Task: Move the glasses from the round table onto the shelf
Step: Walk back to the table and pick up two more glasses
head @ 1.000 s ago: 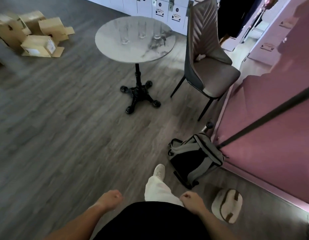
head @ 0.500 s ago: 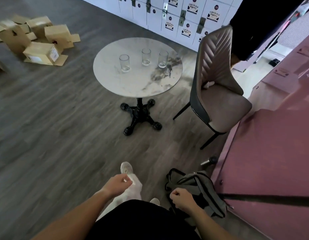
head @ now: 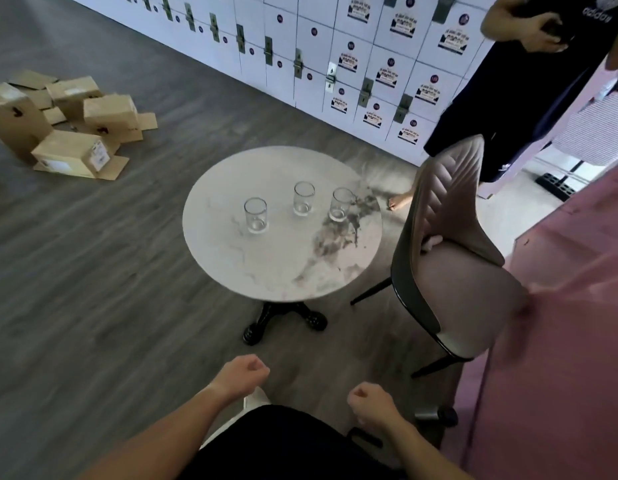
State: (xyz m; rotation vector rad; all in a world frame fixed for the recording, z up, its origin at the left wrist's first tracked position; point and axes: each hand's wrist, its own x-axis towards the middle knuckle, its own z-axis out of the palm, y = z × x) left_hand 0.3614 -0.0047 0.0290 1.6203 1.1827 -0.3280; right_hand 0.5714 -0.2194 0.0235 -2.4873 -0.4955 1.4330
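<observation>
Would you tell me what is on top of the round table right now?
Three clear glasses stand upright and apart on the round table. Whether they hold anything cannot be told.

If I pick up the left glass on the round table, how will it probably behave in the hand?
The left glass looks like clear, smooth, straight-walled glass, so it is probably rigid, somewhat slippery and breakable if dropped. It stands upright on the round table and looks empty, so likely light; taller than wide, it could tip if pushed near the rim.
</observation>
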